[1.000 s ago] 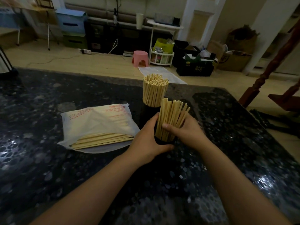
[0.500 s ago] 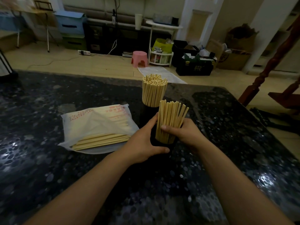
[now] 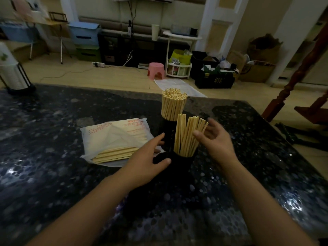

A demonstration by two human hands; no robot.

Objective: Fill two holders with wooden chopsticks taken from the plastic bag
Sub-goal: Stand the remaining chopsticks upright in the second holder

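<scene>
- Nearest the camera, two bare forearms are seen reaching forward over the dark speckled table (image 3: 53, 183)
- The left hand (image 3: 147, 160) is held with fingers relaxed and spread, nothing gripped; it sits just beside the near holder (image 3: 182, 162), on its left, and whether the thumb touches the black wall cannot be told
- The right hand (image 3: 216, 141) is likewise loose and apart, fingers blurred, just right of the loose chopsticks (image 3: 188, 135), with one fingertip at or very near them
- Those sticks are stood in the near holder, fanned and leaning right (room is judged to remain, so this holder is not yet full)
- To the left of the left hand lies the plastic bag (image 3: 115, 137), flat on the table, with the remaining chopsticks (image 3: 115, 154) showing at its near edge
- Their long axis is laid roughly left to right, ends pointing toward the left hand; the left hand is clearly the nearer one, so the next pickup is judged to fall to it, by a short reach leftward
- Behind the near holder, the far holder (image 3: 167, 126) is packed with an upright full bundle (image 3: 174, 103) and is judged finished
- Beyond the table, a pink stool (image 3: 156, 70) is seen on the floor
</scene>
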